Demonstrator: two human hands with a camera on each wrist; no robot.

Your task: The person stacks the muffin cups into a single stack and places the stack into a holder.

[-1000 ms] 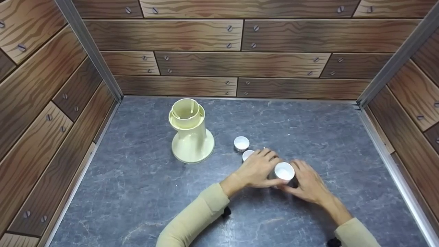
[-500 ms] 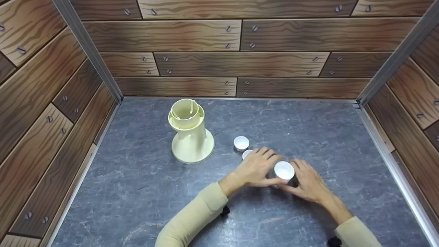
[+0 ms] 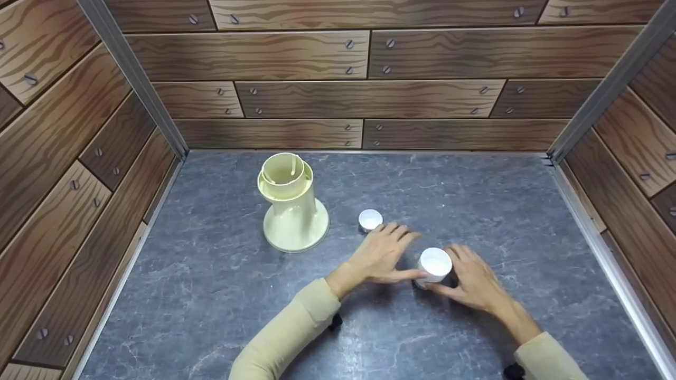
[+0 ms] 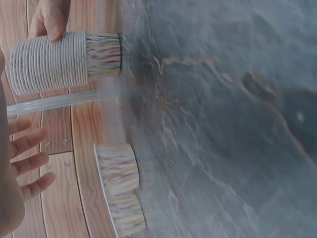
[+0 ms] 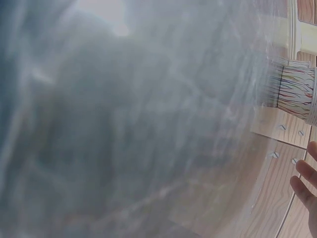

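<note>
Gripping a stack of paper cups (image 3: pixel 435 265) on the grey tabletop (image 3: pixel 475 211), the right hand (image 3: pixel 472 279) is curling its thumb and fingers around the stack's right side and base, close to the person. The left wrist view is showing the same stack (image 4: pixel 64 62) as many nested ribbed rims with a streaked, multicoloured wall, a fingertip of the right hand pressing on its edge. The left hand (image 3: pixel 383 256) is lying just beside the stack with fingers spread nearly straight, its thumb reaching toward the stack's left side; whether it is actually touching cannot be told. A single cup (image 4: pixel 121 186) is standing beneath those spread fingers. Slightly farther off, another single cup (image 3: pixel 370 219) is standing apart. Farthest back on the left, a cream plastic dispenser (image 3: pixel 292 203) is standing upright on its flared base.
</note>
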